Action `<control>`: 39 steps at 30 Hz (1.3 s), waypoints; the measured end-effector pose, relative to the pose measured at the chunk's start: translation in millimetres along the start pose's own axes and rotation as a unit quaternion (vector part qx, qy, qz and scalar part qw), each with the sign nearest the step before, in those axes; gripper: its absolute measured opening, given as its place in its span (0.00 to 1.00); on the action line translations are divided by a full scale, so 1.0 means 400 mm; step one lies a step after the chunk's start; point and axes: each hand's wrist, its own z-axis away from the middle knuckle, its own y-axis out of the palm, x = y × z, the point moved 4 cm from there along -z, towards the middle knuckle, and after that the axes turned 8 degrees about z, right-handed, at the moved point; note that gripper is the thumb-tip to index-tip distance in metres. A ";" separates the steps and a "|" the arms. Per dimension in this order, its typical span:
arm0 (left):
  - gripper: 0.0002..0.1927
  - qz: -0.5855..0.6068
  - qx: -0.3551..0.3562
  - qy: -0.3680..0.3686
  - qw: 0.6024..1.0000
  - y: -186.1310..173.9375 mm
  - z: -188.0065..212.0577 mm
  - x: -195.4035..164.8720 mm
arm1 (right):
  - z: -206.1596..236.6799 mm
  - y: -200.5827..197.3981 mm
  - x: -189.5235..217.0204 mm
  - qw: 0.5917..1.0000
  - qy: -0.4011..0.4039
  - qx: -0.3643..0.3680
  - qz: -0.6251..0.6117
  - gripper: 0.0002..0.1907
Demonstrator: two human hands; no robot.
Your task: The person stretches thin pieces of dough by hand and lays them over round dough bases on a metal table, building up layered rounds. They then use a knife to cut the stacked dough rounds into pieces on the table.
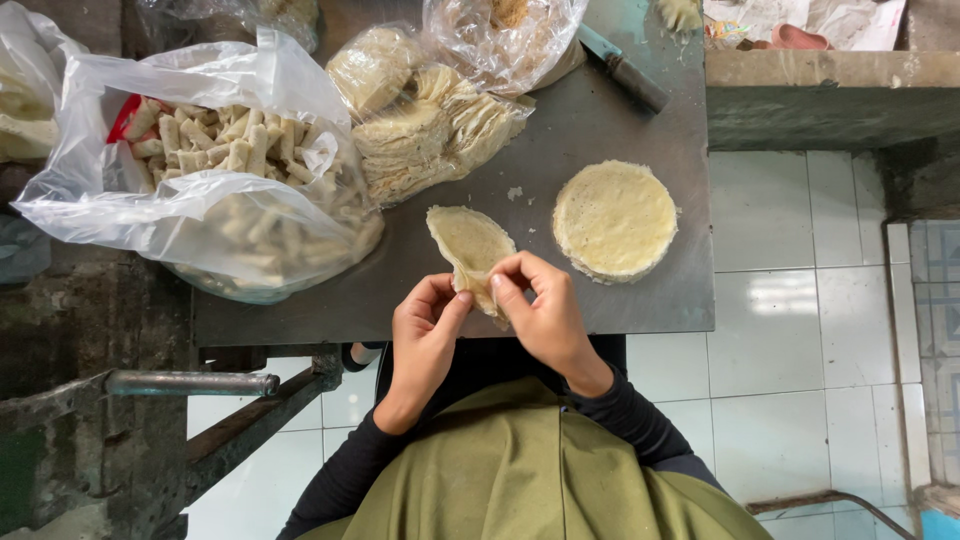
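Note:
Both my hands pinch the near edge of one thin, pale round wrapper [468, 243] that lies partly on the grey metal table [560, 150]. My left hand [425, 335] grips its lower left edge with thumb and fingers. My right hand [540, 310] folds the lower right edge over. To the right sits a round stack of the same wrappers [614, 220], untouched.
A large clear plastic bag [90, 190] of rolled pale sticks [225, 140] fills the table's left. Bagged wrapper stacks [425, 125] lie at the back, beside a knife [625, 70]. A metal bar [190, 383] juts out at lower left; white floor tiles [790, 330] lie to the right.

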 end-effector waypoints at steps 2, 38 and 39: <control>0.08 0.036 0.022 0.003 0.999 -0.008 0.004 0.009 | -0.014 0.005 -0.067 0.984 0.082 0.036 -0.151 0.05; 0.19 -0.115 0.109 0.067 0.985 -0.008 0.018 -0.017 | -0.076 0.010 -0.029 0.995 -0.070 0.010 -0.072 0.03; 0.20 -0.065 0.096 0.043 0.992 -0.008 0.020 -0.013 | -0.083 0.007 -0.047 0.993 -0.041 -0.012 -0.106 0.02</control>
